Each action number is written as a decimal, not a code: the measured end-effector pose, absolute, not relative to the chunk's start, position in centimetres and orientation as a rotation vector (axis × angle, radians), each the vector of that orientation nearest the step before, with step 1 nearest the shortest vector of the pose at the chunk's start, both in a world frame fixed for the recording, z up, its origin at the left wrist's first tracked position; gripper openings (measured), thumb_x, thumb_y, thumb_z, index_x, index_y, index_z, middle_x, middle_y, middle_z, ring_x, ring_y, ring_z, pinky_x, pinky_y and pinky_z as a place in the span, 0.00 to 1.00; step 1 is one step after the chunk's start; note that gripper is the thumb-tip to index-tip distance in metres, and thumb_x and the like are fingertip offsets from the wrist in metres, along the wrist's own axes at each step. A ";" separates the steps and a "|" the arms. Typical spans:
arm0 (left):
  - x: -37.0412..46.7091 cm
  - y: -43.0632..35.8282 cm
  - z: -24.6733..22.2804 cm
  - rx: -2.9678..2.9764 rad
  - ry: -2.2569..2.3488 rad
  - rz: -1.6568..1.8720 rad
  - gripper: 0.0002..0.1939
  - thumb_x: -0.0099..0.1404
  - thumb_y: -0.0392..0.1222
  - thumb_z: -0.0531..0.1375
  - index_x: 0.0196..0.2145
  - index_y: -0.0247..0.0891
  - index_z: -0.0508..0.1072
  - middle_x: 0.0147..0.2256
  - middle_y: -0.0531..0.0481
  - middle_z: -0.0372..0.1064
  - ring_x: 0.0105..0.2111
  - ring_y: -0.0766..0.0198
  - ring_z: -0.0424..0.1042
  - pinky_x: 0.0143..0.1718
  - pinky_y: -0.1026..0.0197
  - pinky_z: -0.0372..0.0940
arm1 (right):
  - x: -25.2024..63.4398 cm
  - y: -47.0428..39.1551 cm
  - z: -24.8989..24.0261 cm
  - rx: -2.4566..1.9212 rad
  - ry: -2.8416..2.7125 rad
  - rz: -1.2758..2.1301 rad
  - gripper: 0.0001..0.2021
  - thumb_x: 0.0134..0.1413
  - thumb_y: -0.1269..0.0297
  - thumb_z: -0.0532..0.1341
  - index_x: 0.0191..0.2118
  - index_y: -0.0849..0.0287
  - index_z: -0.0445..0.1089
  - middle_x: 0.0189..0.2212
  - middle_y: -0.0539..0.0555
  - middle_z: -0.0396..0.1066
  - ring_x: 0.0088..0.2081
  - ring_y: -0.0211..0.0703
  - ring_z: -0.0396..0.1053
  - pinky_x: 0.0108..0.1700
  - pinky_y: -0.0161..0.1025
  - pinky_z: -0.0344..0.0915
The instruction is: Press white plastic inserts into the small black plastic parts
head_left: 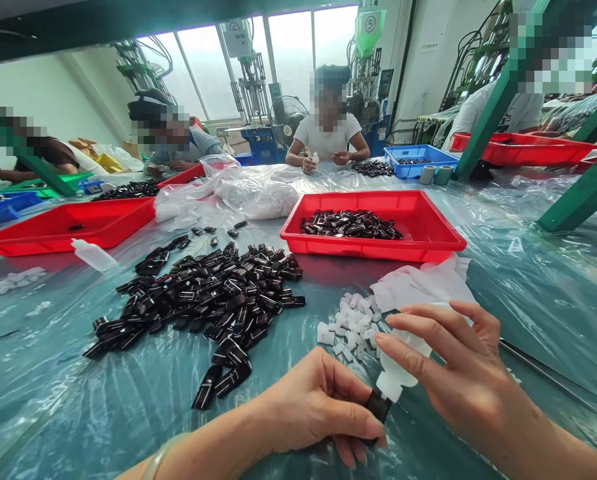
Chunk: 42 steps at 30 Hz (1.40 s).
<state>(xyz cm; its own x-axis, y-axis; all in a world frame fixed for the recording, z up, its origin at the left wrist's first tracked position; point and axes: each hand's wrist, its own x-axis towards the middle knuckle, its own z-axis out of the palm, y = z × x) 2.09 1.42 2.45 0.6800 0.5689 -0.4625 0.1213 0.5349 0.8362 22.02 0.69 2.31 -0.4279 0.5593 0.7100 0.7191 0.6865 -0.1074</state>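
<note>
Left hand point(336, 407) pinching, right hand point(451, 363) curled.

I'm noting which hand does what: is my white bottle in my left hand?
No, your right hand holds the white bottle, while your left hand grips a black piece.

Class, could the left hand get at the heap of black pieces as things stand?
Probably yes: only plastic sheeting lies between the left hand and the heap of black pieces, though the fingers grip one piece.
</note>
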 end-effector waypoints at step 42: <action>2.0 1.4 2.4 0.982 0.793 0.291 0.11 0.48 0.41 0.65 0.28 0.29 0.77 0.23 0.49 0.70 0.18 0.72 0.66 0.20 0.71 0.64 | 22.0 0.6 2.6 -1.012 -2.127 -0.290 0.14 0.57 0.76 0.50 0.38 0.53 0.71 0.38 0.52 0.70 0.45 0.43 0.65 0.53 0.51 0.46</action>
<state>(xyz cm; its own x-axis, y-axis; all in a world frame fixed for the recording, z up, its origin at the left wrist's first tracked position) 1.96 1.41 2.44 0.6900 0.5544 -0.4653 0.1214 0.5451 0.8295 22.02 0.57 2.60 -0.4067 0.5722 0.7122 0.7417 0.6619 -0.1082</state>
